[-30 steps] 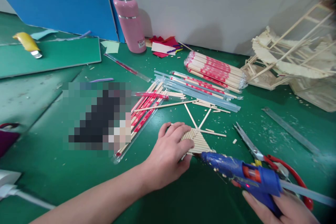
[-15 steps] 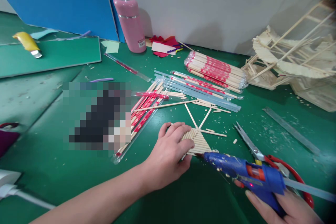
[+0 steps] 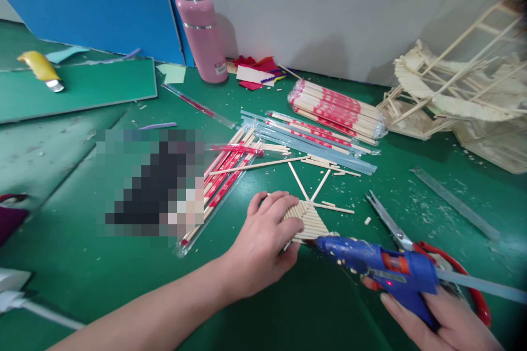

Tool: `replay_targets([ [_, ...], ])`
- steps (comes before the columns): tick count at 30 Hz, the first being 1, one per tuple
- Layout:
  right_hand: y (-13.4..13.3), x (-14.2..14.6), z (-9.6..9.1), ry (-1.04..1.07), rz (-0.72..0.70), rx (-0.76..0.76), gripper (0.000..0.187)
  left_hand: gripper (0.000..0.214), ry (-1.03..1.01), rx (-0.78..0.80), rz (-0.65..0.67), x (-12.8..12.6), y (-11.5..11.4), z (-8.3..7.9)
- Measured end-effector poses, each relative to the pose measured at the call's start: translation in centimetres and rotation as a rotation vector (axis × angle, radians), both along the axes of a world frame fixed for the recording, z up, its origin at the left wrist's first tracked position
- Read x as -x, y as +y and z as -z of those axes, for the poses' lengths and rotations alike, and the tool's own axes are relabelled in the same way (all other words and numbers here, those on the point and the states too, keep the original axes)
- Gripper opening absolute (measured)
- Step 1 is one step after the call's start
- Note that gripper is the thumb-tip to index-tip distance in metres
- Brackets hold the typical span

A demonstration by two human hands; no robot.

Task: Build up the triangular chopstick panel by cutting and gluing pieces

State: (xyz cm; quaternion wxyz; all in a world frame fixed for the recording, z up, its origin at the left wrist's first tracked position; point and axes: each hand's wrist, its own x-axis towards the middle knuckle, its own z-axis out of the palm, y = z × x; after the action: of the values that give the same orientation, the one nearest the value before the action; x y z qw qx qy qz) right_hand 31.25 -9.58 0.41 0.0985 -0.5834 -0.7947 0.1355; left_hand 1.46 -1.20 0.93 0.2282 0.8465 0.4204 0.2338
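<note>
My left hand [image 3: 274, 230] grips a small panel of wooden sticks [image 3: 313, 222] laid side by side, its fingers curled over the left part. From the panel's far corner thin sticks [image 3: 319, 186] spread outward. My right hand [image 3: 436, 312] is wrapped round the handle of a blue hot glue gun [image 3: 379, 266], whose red light is on. The gun's nozzle points left and meets the panel's near edge; whether glue is coming out I cannot tell. A translucent glue stick [image 3: 486, 285] sticks out of its back. Red-handled scissors [image 3: 391, 222] lie partly behind the gun.
Wrapped chopsticks [image 3: 230, 170] lie left of centre, and a packed bundle [image 3: 337, 109] lies farther back beside loose glue sticks [image 3: 349, 159]. A stick-built model [image 3: 436, 88] stands at right. A pink flask [image 3: 203, 38] and a yellow cutter [image 3: 41, 68] are at the back left.
The glue gun and my right hand have shifted slightly left along the panel's near edge. My left hand keeps its hold; the whole view has drifted a little.
</note>
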Motion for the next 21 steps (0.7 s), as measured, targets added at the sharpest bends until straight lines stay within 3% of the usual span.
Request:
replay_targets([
  [4, 0.2, 0.0, 0.3, -0.009, 0.038, 0.055, 0.027, 0.020, 0.018, 0.003, -0.002, 0.0, 0.0, 0.1],
  [9, 0.7, -0.3, 0.2, -0.030, -0.068, 0.052, 0.027, 0.020, 0.016, 0.007, 0.002, -0.1, -0.1, 0.1],
  [15, 0.2, 1.6, -0.5, -0.047, 0.061, 0.023, 0.034, 0.022, 0.022, 0.014, 0.001, -0.1, 0.0, 0.1],
  [21, 0.4, -0.3, 0.4, -0.082, -0.047, -0.085, 0.025, 0.020, 0.019, 0.006, 0.005, -0.1, -0.1, 0.2],
])
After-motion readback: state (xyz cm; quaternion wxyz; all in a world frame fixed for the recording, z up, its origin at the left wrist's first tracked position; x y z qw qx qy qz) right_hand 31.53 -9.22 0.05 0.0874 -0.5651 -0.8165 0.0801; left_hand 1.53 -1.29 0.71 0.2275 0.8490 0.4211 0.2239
